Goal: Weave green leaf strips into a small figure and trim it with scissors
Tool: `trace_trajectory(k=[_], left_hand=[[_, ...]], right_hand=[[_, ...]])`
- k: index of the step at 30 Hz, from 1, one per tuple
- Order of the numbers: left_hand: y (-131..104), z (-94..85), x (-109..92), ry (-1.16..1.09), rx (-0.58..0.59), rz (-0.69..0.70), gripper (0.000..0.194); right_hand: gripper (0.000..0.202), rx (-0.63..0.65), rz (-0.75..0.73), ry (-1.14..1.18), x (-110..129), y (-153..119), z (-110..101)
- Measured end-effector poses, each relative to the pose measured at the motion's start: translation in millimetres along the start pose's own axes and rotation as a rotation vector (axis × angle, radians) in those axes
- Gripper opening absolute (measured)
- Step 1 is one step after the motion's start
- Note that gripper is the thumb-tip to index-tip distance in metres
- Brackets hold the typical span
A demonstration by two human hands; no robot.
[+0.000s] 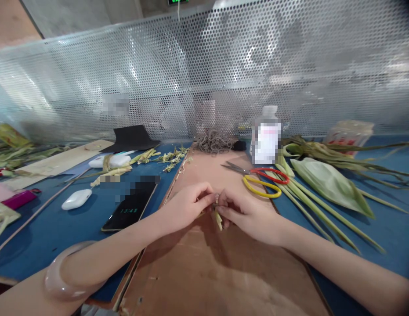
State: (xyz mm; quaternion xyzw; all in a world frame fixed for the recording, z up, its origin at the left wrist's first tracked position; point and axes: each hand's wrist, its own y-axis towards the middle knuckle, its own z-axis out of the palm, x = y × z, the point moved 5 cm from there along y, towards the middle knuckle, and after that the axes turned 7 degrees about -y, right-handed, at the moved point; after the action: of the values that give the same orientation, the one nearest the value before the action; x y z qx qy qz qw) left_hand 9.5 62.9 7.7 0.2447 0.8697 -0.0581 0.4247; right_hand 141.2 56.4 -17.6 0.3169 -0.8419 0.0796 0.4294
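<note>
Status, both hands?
Left hand and right hand pinching small plant piece. Scissors beyond right hand. Phone beside left arm.

The scissors (pixel 262 175) lay open on the wooden board (pixel 197 272); left of them was the smartphone (pixel 130 208), beyond them the labelled bottle (pixel 266 139).

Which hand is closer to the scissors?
The right hand, just this side of the yellow scissors handle; the left hand is farther off, left of the right hand.

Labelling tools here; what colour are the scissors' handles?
One red, one yellow; head view.
</note>
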Motion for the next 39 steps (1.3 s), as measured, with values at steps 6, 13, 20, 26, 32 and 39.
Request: trace_trajectory(k=[6,13,20,26,32,39], left_hand=[[2,-1.8,-3,0.069,-0.041,0.035,0.023],[3,-1.1,3,0.06,-0.008,-0.005,0.03],[5,-0.8,3,0.058,-0.015,-0.029,0.026],[6,-2.6,5,0.085,-0.029,-0.046,0.024],[3,-4.7,3,0.104,-0.05,-0.049,0.024],[2,-6.8,1,0.07,-0.085,-0.13,0.02]], right_hand=[[0.015,-0.06,0.023,-0.039,-1,2,0],[0.014,-0.1,0.065,-0.199,0,2,-4],[0.013,-0.19,0.003,-0.41,6,-2,-6],[0.013,-0.199,0.011,-0.484,8,-4,-6],[0.016,-0.163,0.006,-0.495,6,-9,-5],[0.017,-0.185,-0.017,-0.563,7,-11,-8]])
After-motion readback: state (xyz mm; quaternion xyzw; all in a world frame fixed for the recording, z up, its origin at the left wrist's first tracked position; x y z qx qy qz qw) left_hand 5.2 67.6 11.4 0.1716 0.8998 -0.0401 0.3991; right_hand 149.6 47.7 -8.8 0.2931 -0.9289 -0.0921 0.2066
